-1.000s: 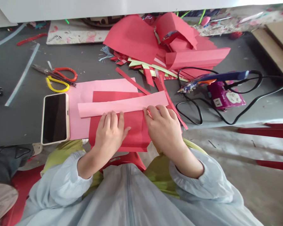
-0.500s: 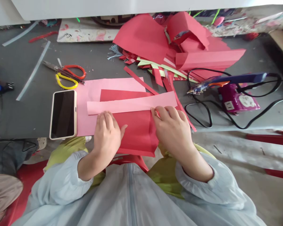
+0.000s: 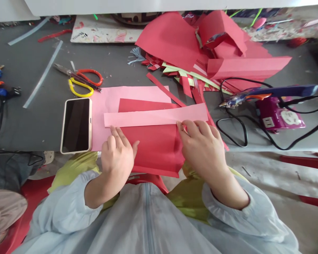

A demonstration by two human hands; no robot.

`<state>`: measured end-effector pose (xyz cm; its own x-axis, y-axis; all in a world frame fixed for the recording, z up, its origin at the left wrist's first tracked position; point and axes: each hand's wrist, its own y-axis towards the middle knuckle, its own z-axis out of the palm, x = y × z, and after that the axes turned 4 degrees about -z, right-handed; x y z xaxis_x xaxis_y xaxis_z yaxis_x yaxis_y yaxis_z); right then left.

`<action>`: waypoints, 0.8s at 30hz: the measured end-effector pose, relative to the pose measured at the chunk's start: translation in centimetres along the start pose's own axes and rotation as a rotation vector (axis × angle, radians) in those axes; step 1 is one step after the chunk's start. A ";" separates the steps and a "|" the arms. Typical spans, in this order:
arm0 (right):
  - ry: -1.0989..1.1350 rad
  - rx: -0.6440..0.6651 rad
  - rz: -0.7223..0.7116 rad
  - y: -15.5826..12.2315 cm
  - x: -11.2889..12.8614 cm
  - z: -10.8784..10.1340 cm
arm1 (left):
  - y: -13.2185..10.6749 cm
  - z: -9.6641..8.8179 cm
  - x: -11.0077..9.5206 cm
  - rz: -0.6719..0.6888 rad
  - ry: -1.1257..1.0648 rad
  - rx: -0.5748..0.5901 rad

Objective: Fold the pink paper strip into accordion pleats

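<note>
A folded pink paper strip [image 3: 153,117] lies crosswise over a sheet of red paper [image 3: 153,144], which rests on a larger pink paper sheet [image 3: 106,100]. My left hand [image 3: 118,155] is open on the papers, its fingertips at the strip's lower left edge and its thumb spread to the side. Near the strip's right end, my right hand [image 3: 202,144] has curled fingers closed at the lower edge, thumb tip pressed on the fold. Something small and shiny shows between thumb and forefinger, too small to name. The red sheet's lower part overhangs the table edge.
A phone [image 3: 76,126] and scissors [image 3: 81,83] lie to the left. Red paper scraps [image 3: 172,42] are heaped at the back. On the right are a blue glue gun [image 3: 275,92], its black cord and a purple power socket [image 3: 281,118]. Another glue gun [image 3: 0,84] sits far left.
The view has shifted slightly, moving everything on the table right. My left fingertips have slid a little left and down to the strip's lower edge; my right hand keeps its place on the strip.
</note>
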<state>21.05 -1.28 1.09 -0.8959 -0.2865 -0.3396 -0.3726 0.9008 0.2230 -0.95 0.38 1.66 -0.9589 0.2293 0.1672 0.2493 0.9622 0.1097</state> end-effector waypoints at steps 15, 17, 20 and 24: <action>-0.022 0.001 -0.014 -0.2 0.0 0.0 | 0.0 -0.7 0.0 -0.146 0.002 0.181; -0.021 0.007 -0.014 -0.2 0.0 0.0 | 0.0 -0.6 0.2 -0.145 0.023 0.171; -0.018 0.025 -0.009 -0.2 0.0 0.0 | 0.1 -0.6 0.2 -0.113 0.056 0.142; -0.010 0.054 -0.004 -0.2 0.1 -0.1 | 0.1 -0.7 0.1 -0.060 0.092 0.108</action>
<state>21.06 -1.51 1.07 -0.8918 -0.2870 -0.3498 -0.3624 0.9159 0.1724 -0.93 0.35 2.40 -0.9538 0.1617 0.2533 0.1714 0.9851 0.0164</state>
